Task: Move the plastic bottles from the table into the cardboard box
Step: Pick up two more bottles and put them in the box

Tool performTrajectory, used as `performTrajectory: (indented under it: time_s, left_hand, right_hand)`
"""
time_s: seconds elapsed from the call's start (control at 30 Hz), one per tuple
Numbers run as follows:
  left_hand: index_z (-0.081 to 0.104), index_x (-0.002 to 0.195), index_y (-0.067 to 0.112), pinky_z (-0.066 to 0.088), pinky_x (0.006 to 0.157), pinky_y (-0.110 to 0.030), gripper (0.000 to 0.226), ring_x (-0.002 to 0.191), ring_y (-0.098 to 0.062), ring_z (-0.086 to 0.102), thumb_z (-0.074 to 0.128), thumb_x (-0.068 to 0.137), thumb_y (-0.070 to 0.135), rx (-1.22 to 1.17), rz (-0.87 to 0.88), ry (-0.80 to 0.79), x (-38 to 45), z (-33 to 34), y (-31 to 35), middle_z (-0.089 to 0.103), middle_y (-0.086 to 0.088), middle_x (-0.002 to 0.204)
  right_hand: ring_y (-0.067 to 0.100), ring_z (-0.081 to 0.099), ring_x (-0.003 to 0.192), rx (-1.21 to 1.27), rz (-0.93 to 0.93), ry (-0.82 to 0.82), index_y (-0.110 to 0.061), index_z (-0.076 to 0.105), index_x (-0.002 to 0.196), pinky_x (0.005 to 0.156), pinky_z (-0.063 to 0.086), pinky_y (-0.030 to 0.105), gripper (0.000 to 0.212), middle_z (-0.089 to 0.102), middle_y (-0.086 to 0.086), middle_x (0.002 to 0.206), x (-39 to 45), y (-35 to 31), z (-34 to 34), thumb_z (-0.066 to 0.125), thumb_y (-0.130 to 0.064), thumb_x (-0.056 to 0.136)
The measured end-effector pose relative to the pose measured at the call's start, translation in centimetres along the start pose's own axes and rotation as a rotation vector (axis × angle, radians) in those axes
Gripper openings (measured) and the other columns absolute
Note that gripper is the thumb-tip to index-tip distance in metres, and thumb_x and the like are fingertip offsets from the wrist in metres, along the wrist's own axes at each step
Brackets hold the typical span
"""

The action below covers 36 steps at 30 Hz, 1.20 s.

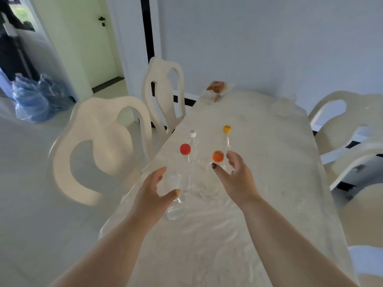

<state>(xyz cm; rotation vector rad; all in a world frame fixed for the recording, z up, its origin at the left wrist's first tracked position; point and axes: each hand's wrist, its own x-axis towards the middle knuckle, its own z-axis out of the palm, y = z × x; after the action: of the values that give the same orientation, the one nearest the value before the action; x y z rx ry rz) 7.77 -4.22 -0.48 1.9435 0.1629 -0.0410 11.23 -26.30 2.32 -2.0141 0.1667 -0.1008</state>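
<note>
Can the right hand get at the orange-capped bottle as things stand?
Probably yes. The right hand is open right beside the orange-capped bottle, fingers either side of its neck, nothing between them.

Four clear plastic bottles stand on the table (269, 162): one with a red cap (185, 149), one with a white cap (193, 133), one with an orange cap (218, 156) and one with a yellow cap (227, 129). Two bare hands reach in, the left hand (154, 187) and the right hand (236, 177). At least three pale chairs are around the table, possibly more at the blurred right edge: two on the left (99, 141) (163, 94), one on the right (348, 117).
</note>
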Motion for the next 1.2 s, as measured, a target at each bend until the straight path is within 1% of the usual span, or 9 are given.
performTrajectory:
  time_s: [0.1,0.17,0.23,0.37,0.6,0.8,0.87,1.03,1.2]
  left_hand:
    - [0.050,0.140,0.030,0.035,0.101,-0.016,0.072,0.128,-0.005,0.050,0.082,0.076,0.026,0.147,-0.013,-0.045,1.4,0.4,-0.6,0.054,0.014,0.138]
    - [0.057,0.125,0.033,0.034,0.079,-0.002,0.055,0.106,0.000,0.056,0.082,0.077,0.025,0.241,-0.006,-0.025,1.8,0.8,-0.7,0.060,0.019,0.115]
    - [0.061,0.103,0.033,0.038,0.067,-0.006,0.039,0.092,-0.001,0.061,0.084,0.073,0.024,0.247,-0.010,0.013,2.3,1.1,-1.1,0.064,0.020,0.094]
    - [0.063,0.091,0.030,0.049,0.071,-0.026,0.032,0.084,-0.010,0.066,0.087,0.070,0.026,0.208,-0.034,0.042,2.9,1.3,-2.1,0.071,0.010,0.084]
    - [0.066,0.089,0.034,0.044,0.069,-0.022,0.028,0.078,-0.002,0.063,0.086,0.072,0.023,0.127,0.023,0.023,3.0,1.4,-2.5,0.071,0.016,0.078]
    - [0.069,0.098,0.038,0.052,0.086,-0.031,0.029,0.095,-0.010,0.067,0.084,0.076,0.026,0.106,0.104,-0.064,2.5,0.8,-1.5,0.075,0.017,0.092]
    - [0.068,0.100,0.040,0.051,0.091,-0.029,0.032,0.102,-0.009,0.068,0.085,0.077,0.026,0.076,0.162,-0.139,2.1,0.6,-0.2,0.076,0.015,0.098]
    - [0.070,0.109,0.031,0.050,0.095,-0.022,0.038,0.106,-0.005,0.070,0.083,0.073,0.029,-0.046,0.355,-0.373,0.4,1.4,4.7,0.078,0.015,0.105]
    - [0.068,0.108,0.030,0.053,0.087,-0.015,0.042,0.102,-0.008,0.073,0.081,0.069,0.038,-0.174,0.528,-0.606,-3.5,4.3,10.5,0.079,0.009,0.104]
  right_hand:
    - [0.012,0.050,0.130,-0.073,0.005,0.033,-0.021,0.051,0.136,0.094,0.035,0.021,0.055,0.059,-0.007,0.136,1.9,0.8,1.1,0.071,-0.035,0.087]
    - [0.008,0.055,0.118,-0.092,0.001,0.046,-0.023,0.059,0.126,0.085,0.036,0.017,0.043,0.064,-0.011,0.123,2.6,1.2,1.5,0.072,-0.035,0.087]
    - [0.006,0.057,0.111,-0.085,-0.007,0.066,-0.025,0.065,0.116,0.080,0.037,0.010,0.032,0.068,-0.012,0.114,3.2,1.7,1.8,0.072,-0.035,0.087]
    - [0.008,0.060,0.104,-0.071,0.002,0.099,-0.028,0.066,0.101,0.076,0.036,0.007,0.017,0.069,-0.011,0.104,3.9,2.1,2.2,0.072,-0.033,0.086]
    - [0.002,0.053,0.072,-0.133,0.013,0.100,-0.025,0.064,0.095,0.060,0.036,0.010,0.015,0.057,-0.016,0.075,4.2,2.1,2.4,0.073,-0.033,0.086]
    - [-0.018,0.056,0.082,-0.034,-0.016,0.169,-0.022,0.065,0.096,0.072,0.038,0.000,0.012,0.065,-0.019,0.087,1.3,1.8,0.5,0.073,-0.026,0.088]
    - [-0.016,0.058,0.086,-0.028,-0.026,0.230,-0.021,0.067,0.097,0.077,0.043,0.006,0.013,0.069,-0.017,0.091,-0.8,1.1,-1.2,0.073,-0.029,0.088]
    - [0.031,0.065,0.094,-0.120,-0.063,0.380,-0.025,0.066,0.103,0.085,0.054,0.046,0.021,0.073,-0.004,0.099,-7.0,-1.6,-5.9,0.068,-0.039,0.088]
    - [0.034,0.067,0.090,-0.264,-0.076,0.544,-0.030,0.061,0.105,0.078,0.056,0.049,0.032,0.070,-0.008,0.102,-15.2,-3.6,-11.5,0.054,-0.055,0.086]
